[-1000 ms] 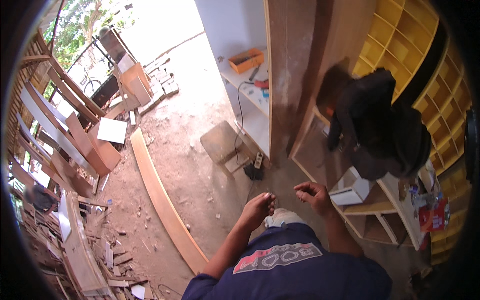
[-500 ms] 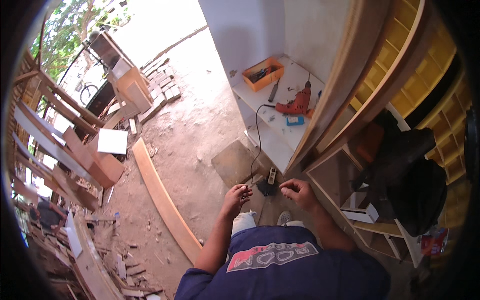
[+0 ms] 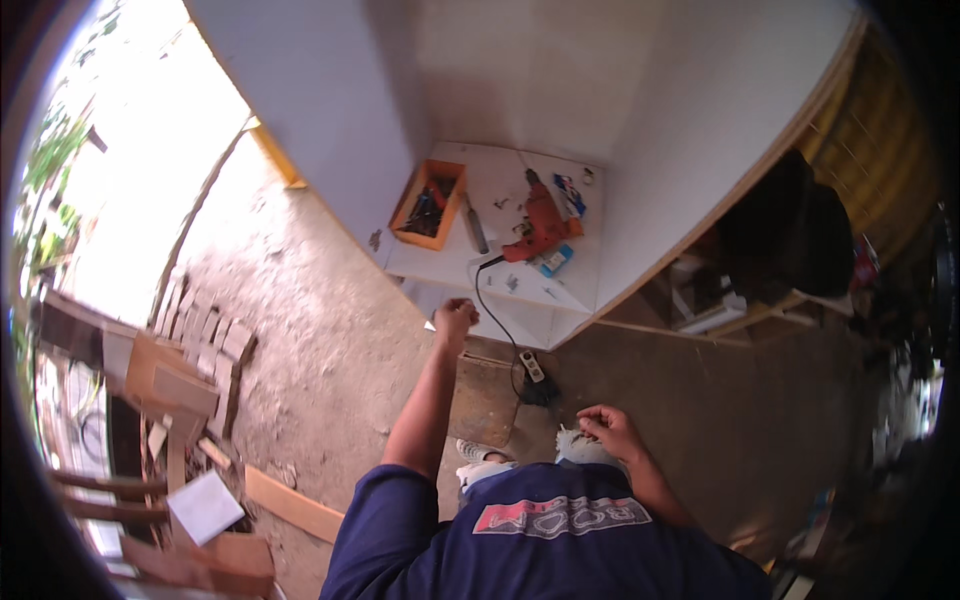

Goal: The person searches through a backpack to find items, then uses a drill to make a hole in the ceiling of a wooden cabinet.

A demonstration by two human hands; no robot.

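Note:
My left hand (image 3: 455,318) is raised just below the front of a white cabinet shelf (image 3: 500,175), fingers curled; what it holds, if anything, is too small to see. My right hand (image 3: 610,428) is lower, over my legs, fingers curled with their contents unclear. On the shelf lie a red corded drill (image 3: 542,225), an orange tray (image 3: 433,235) of tools, a grey-handled tool (image 3: 475,225), a blue box (image 3: 552,262) and scattered small hardware. The drill's black cord (image 3: 483,300) runs down past my left hand toward a power strip (image 3: 531,366) on the floor.
A worn low wooden piece (image 3: 480,405) stands before the cabinet. Stacked bricks (image 3: 210,335), board offcuts (image 3: 165,375) and a long plank (image 3: 290,500) lie at the left. A dark bundle (image 3: 800,235) rests on another wooden unit at the right, beside yellow grid panels (image 3: 870,120).
My view has swung right to face the cabinet's inside. My left hand has risen toward the shelf, while my right hand stays low, now below and right of it.

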